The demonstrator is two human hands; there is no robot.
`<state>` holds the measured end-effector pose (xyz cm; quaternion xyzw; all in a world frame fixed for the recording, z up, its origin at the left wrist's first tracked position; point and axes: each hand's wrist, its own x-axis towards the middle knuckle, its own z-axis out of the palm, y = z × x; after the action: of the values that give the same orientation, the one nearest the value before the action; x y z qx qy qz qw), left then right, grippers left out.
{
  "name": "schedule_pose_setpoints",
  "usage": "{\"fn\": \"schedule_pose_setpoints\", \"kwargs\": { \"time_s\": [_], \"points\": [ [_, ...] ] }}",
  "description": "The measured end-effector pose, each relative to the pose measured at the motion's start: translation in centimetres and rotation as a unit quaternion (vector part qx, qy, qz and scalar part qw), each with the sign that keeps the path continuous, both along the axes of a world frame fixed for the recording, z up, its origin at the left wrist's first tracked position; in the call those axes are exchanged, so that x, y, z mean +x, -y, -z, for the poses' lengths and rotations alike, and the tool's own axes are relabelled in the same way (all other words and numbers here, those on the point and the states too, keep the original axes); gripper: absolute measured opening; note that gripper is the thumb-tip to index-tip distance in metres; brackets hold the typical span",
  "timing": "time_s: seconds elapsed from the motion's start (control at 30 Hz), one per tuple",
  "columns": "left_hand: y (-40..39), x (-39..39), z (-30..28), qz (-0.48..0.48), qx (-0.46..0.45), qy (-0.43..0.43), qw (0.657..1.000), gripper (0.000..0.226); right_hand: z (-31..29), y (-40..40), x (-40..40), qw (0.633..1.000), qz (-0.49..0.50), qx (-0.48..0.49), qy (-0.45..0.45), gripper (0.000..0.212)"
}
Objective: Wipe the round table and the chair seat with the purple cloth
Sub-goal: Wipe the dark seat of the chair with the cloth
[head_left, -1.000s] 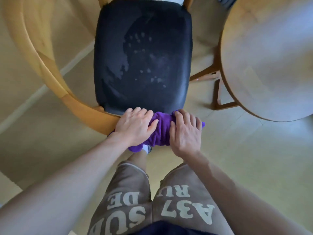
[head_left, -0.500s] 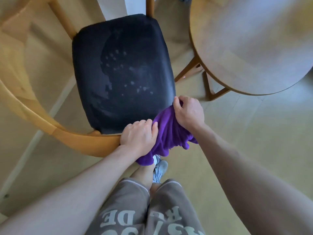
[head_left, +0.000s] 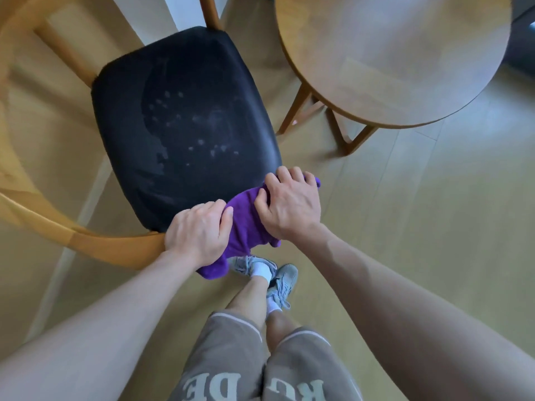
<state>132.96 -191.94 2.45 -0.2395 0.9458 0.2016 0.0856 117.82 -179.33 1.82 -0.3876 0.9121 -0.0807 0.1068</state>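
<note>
At the chair seat edge, left hand and right hand, knuckles up, grip tight on purple cloth.

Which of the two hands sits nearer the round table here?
The right hand, gripping the purple cloth at the black chair seat's near right corner. The left hand holds the cloth's other end, farther from the round table.
</note>
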Motion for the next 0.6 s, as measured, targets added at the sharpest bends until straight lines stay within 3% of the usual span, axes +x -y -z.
{"fn": "schedule_pose_setpoints", "kwargs": {
  "time_s": [0.27, 0.37, 0.43, 0.5, 0.6],
  "points": [
    [0.1, -0.4, 0.3, -0.057, -0.017, 0.049, 0.997, 0.044, -0.3, 3.5, -2.9, 0.987, -0.029, 0.128, 0.094, 0.039],
    [0.3, -0.9, 0.5, -0.091, -0.005, 0.081, 0.993, 0.045, -0.5, 3.6, -3.8, 0.987, -0.027, 0.1, 0.125, 0.033],
    [0.4, -1.1, 0.7, -0.101, -0.004, 0.092, 0.991, 0.046, -0.5, 2.3, -2.9, 0.998, 0.024, 0.008, 0.061, 0.029],
    [0.4, -1.1, 0.9, -0.103, -0.012, 0.095, 0.99, 0.046, -0.4, 1.3, -0.6, 0.989, 0.136, -0.057, 0.023, 0.041],
    [0.3, -0.9, 0.8, -0.098, -0.022, 0.078, 0.992, 0.045, 0.0, 1.0, 3.3, 0.956, 0.263, -0.046, 0.12, 0.055]
  ]
}}
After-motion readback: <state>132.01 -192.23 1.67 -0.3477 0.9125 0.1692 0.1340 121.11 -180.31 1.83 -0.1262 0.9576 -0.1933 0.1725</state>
